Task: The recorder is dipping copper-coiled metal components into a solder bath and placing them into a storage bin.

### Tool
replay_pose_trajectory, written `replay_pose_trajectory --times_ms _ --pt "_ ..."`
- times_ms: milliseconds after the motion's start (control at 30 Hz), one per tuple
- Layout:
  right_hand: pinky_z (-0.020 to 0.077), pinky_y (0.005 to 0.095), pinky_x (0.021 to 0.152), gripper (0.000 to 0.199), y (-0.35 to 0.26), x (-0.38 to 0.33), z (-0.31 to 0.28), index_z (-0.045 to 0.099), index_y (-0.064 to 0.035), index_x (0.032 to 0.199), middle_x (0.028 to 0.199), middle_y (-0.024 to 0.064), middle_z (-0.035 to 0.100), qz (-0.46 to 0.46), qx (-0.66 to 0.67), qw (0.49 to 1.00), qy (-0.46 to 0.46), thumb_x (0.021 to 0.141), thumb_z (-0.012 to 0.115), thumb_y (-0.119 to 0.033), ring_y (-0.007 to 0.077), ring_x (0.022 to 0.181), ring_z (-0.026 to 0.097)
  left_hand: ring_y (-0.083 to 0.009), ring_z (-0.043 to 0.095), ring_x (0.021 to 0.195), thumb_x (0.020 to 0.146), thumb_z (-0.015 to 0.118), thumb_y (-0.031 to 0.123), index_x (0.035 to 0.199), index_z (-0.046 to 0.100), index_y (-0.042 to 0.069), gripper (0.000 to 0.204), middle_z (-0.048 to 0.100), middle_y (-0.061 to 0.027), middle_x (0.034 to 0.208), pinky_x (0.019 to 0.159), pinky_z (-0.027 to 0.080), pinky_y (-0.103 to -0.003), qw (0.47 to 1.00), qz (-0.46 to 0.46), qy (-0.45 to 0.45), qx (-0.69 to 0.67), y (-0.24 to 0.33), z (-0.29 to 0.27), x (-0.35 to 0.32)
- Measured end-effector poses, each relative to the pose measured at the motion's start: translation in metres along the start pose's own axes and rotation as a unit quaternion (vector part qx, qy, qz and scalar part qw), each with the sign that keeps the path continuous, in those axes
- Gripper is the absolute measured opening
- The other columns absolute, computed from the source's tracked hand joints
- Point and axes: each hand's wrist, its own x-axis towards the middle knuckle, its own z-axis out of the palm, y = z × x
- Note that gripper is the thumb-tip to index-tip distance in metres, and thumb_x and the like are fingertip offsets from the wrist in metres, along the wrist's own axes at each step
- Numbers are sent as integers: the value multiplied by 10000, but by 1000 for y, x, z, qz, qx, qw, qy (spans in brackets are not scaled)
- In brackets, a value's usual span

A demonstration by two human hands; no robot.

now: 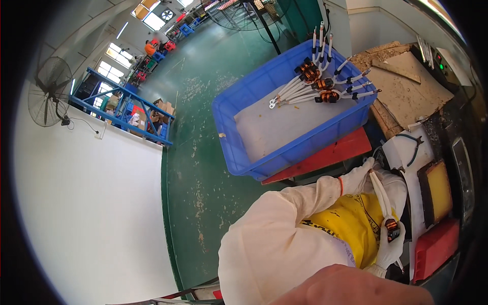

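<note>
My right hand (389, 251), in a white glove, is closed around a wire-wound coil (392, 230) with copper-coloured windings and black parts. Long white sleeved leads (381, 193) run from the coil up to my left hand (364, 172), also gloved. The left fingers are closed at the far end of these leads; the exact grip is partly hidden. A thin lead end (400, 264) sticks out below my right hand. Both hands are in front of my yellow apron (351, 218). Several similar coils (325, 84) with white leads lie in the blue plastic bin (297, 158) ahead.
The bin rests on a red support (325, 156). To the right are dark-handled pliers (418, 147), a yellow block in a dark frame (436, 192), a red container (435, 249) and a cardboard sheet (414, 91). A floor fan stands behind the bin; a white wall (91, 203) is left.
</note>
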Motion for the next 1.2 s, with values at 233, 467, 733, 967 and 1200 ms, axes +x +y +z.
replay_pose_trajectory --times_ms 233,467,733,967,1200 --pt "527 357 865 522 -22 6 -5 626 -88 1274 1112 161 699 119 54 991 -22 831 818 -287 288 978 688 -169 664 762 1030 518 517 1134 647 81 466 684 -50 909 707 550 -318 961 206 -14 185 11 19 -11" --pt "545 329 816 561 -24 4 -5 654 -85 1225 971 141 724 76 68 994 46 790 864 -370 240 882 717 -173 664 787 1065 418 360 1094 630 43 382 672 -77 938 748 549 -301 934 129 -11 334 -7 9 -6" --pt "563 361 774 580 -31 12 -13 663 -131 1211 927 145 727 129 21 991 28 777 836 -474 296 844 728 -136 632 747 1029 465 476 1035 654 14 499 669 -53 866 735 522 -279 939 58 27 338 -8 31 -1" --pt "557 342 807 576 -14 6 -3 655 -111 1230 963 161 726 85 41 995 43 789 843 -430 267 881 725 -115 573 687 969 576 409 978 700 69 361 638 -7 802 643 471 -275 922 87 35 376 -16 18 21" --pt "544 323 797 511 -18 6 5 631 -88 1274 1071 123 717 129 6 992 -2 868 813 -339 202 904 699 -156 685 739 988 554 450 1020 709 38 441 712 -58 870 684 557 -302 845 193 42 497 -10 14 11"
